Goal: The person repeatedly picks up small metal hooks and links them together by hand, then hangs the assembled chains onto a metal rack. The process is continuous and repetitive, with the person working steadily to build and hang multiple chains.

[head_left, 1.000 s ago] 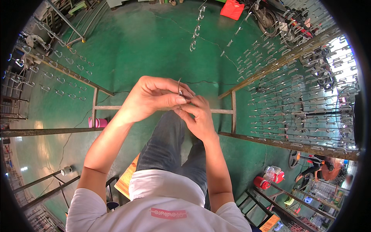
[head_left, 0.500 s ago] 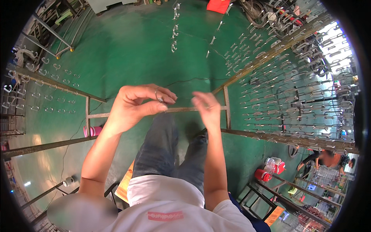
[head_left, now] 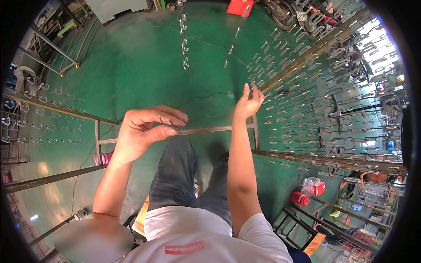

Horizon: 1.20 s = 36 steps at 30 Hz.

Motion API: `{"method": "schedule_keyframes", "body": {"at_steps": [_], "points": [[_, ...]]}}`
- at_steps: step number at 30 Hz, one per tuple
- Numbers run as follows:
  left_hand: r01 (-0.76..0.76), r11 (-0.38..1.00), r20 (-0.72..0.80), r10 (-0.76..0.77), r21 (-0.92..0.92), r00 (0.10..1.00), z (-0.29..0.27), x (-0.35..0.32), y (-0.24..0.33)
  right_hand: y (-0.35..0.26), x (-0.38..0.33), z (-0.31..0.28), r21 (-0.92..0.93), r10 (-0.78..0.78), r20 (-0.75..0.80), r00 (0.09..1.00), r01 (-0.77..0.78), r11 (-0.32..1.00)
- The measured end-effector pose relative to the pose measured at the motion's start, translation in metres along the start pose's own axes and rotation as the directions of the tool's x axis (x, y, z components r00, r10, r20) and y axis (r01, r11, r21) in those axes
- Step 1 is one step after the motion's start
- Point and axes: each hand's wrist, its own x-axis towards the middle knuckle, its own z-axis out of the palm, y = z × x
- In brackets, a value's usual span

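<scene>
My left hand (head_left: 147,131) is raised over my left thigh, thumb and fingers pinched on a small curved metal hook (head_left: 161,117), partly hidden by the fingers. My right hand (head_left: 249,104) reaches forward beside the right rack bar (head_left: 302,59), fingers up and apart, with nothing visible in them. Closest to it are flat slotted metal pieces (head_left: 280,114), hanging in many rows on the right. Similar C-shaped hooks (head_left: 50,127) hang in rows at the left.
A metal crossbar (head_left: 208,130) runs in front of my legs, joining the side frames. A line of hooks (head_left: 184,41) hangs ahead over the green floor (head_left: 131,57). A red jug (head_left: 300,198) stands at the right. A pink object (head_left: 103,158) lies beyond the left frame.
My right hand has moved from near the left hand, forward and right to the hanging metal pieces. My left hand keeps its pinch on the hook. The whole view has shifted slightly.
</scene>
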Motion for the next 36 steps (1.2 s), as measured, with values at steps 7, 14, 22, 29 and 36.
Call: {"method": "schedule_keyframes", "body": {"at_steps": [7,14,22,29,36], "points": [[0.010,1.000,0.001,-0.010,-0.017,1.000,-0.001,-0.003,0.000,0.001,-0.004,-0.011,0.073,-0.056,0.015,0.998,0.055,0.996],[0.020,1.000,0.000,-0.020,-0.002,1.000,-0.001,-0.008,0.003,-0.003,-0.006,-0.022,0.016,-0.081,0.068,0.994,0.080,0.997],[-0.002,1.000,-0.005,0.002,0.002,1.000,0.005,-0.009,0.013,-0.021,-0.021,-0.050,0.154,-0.179,0.121,0.976,0.160,0.975],[0.014,1.000,0.002,-0.014,0.010,1.000,0.008,-0.012,0.019,-0.056,-0.086,-0.119,0.473,-0.377,0.687,0.620,0.012,0.881],[0.011,1.000,0.027,-0.011,0.000,1.000,0.013,-0.017,0.025,-0.090,-0.116,-0.144,0.530,-0.537,0.803,0.259,0.101,0.842]]}}
